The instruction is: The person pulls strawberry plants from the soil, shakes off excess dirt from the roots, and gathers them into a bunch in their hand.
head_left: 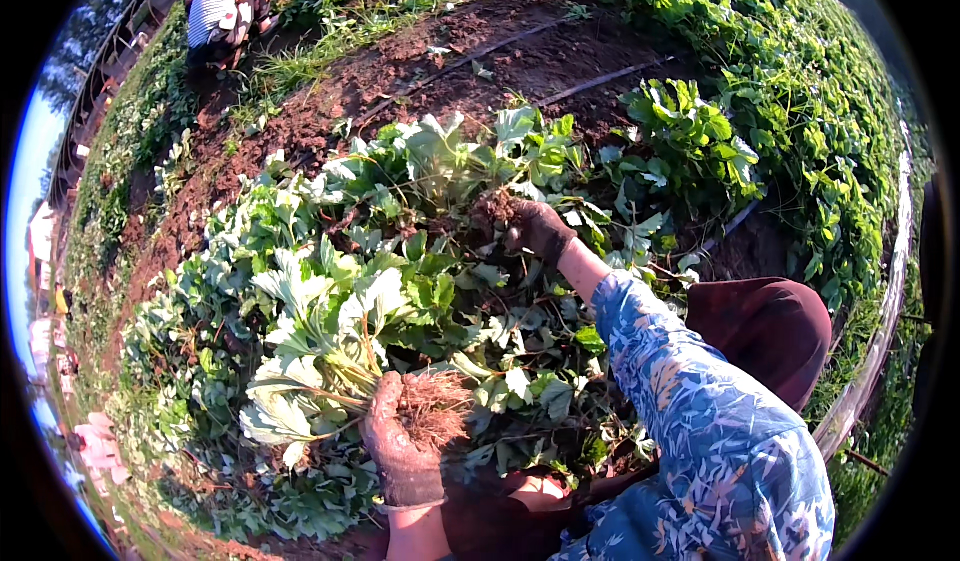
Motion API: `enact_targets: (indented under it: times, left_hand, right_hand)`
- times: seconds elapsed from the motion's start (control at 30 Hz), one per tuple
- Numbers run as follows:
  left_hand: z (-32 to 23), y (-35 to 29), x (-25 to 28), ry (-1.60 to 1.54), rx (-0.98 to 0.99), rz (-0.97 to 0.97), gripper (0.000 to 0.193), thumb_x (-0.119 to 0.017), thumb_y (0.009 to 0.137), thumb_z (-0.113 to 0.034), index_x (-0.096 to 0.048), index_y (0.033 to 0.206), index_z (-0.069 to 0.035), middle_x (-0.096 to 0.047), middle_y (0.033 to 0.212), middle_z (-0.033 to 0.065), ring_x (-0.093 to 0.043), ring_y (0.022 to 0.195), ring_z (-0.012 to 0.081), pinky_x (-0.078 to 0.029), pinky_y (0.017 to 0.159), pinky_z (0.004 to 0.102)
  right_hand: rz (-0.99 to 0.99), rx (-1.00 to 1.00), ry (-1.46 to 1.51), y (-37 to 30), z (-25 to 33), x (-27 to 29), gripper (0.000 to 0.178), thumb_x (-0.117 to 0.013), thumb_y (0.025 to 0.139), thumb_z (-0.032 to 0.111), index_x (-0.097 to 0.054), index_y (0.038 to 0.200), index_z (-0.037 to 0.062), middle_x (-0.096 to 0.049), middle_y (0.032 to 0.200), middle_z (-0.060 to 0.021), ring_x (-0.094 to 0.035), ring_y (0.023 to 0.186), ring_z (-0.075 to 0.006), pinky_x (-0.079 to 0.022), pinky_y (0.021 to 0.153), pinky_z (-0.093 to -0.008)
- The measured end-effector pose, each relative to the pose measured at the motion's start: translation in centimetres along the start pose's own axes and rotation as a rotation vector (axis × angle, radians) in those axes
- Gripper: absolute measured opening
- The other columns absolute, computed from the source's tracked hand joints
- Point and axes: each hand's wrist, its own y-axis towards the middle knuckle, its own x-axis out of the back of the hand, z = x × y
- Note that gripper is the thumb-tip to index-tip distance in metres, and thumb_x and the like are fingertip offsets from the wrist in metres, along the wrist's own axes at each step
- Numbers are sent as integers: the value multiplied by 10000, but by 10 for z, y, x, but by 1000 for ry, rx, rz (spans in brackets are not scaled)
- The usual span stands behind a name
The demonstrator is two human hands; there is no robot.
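In my left hand [400,441], a soil-stained glove wraps round a bunch of uprooted leafy plants [325,346]. Their pale green leaves fan out to the upper left, and a reddish-brown tuft of bare roots [435,408] sticks out on the right of the fist. Farther off, my right hand [535,229], also in a dark dirty glove, is closed on the root end of another leafy plant [440,156]. Soil clings to those roots [493,211], and the leaves spread above them. Other foliage partly hides where this plant's stems run.
Piled green plants [240,261] surround both hands. Bare brown soil [420,36] with thin dark strips lies beyond. Dense green rows [800,121] grow at right, beside a pale strip [880,331]. My bent knee [765,331] is close by. A person in a striped top [215,6] crouches far left.
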Motion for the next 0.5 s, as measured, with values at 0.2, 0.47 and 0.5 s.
enact_targets:
  times: [0.2,0.47,0.5]
  left_hand:
    - [-8,-12,-22,22,40,-73,172,-559,923,-207,-605,940,-43,-636,865,56,-645,808,189,-548,737,338]
    - [-18,-29,-32,112,32,69,242,-523,942,-245,-609,939,-19,-653,863,84,-650,781,193,-546,706,321]
    - [-17,-26,-32,112,9,42,273,-508,947,-262,-614,919,-12,-660,853,101,-655,761,202,-549,686,323]
  right_hand:
    - [-244,135,-961,30,2,9,223,-749,785,237,-682,882,49,-667,743,-63,-602,539,-154,-441,429,-313]
    - [-360,227,-900,47,-3,84,244,-660,799,313,-745,848,90,-680,729,-96,-626,604,-210,-501,569,-322]
    - [-230,74,-1585,46,-6,91,363,-625,803,365,-720,1015,86,-705,936,-121,-677,822,-235,-527,736,-331]
